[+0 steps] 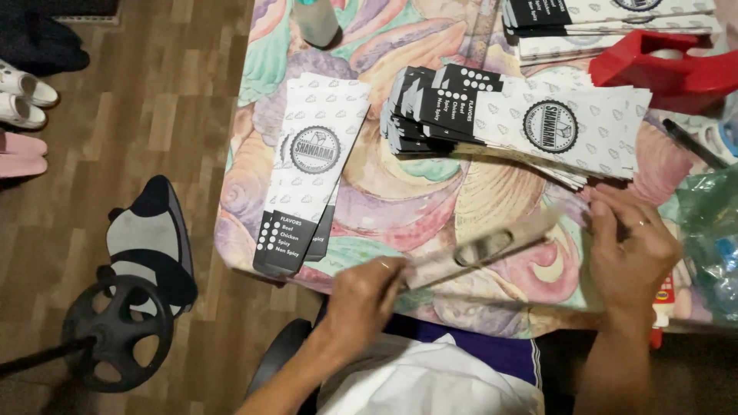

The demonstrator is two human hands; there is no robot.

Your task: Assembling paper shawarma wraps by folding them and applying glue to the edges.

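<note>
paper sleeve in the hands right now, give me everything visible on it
The paper sleeve is a long, flat, white printed paper bag, motion-blurred, with a dark round emblem near its middle. It lies nearly level, tilted slightly up to the right, above the patterned tablecloth. The left hand pinches its near end; the right hand is at the far end.

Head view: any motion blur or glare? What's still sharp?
Head view: the paper sleeve between the left hand and the right hand is smeared by motion blur; the flat stacks of sleeves on the table are sharp; no strong glare; the floor is dimmer.
</note>
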